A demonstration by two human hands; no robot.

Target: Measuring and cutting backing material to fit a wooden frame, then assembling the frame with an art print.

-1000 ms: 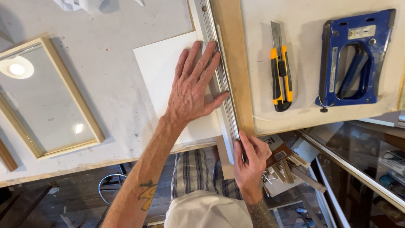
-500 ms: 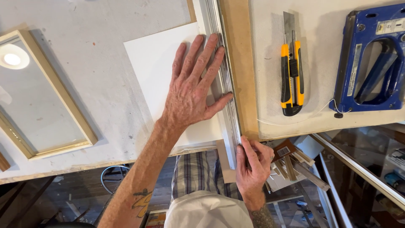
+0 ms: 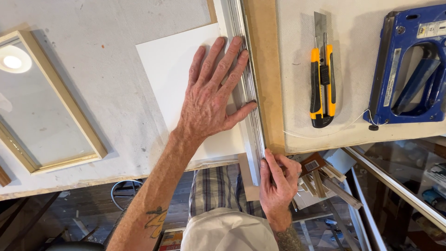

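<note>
White board (image 3: 179, 69): flat on the grey worktop (image 3: 93, 56), its right edge under a long metal straightedge (image 3: 248, 93). Left hand (image 3: 211, 100): fingers spread, pressed flat across board and straightedge. Right hand (image 3: 278, 179): fingers pinched together at the straightedge's near end, at the table edge; what it grips cannot be told. Right: yellow utility knife (image 3: 322, 76), blue staple gun (image 3: 409, 69). Left: wooden frame (image 3: 69, 100).

Pale, scuffed desk (image 3: 93, 60), raw-edged along the front. Left on it, a wood-framed mirror (image 3: 42, 102) catching a round ceiling lamp (image 3: 12, 62). Below the desk edge, dark wooden floor (image 3: 83, 209) with scraps; right of it, glass panels in metal frames (image 3: 395, 186).
</note>
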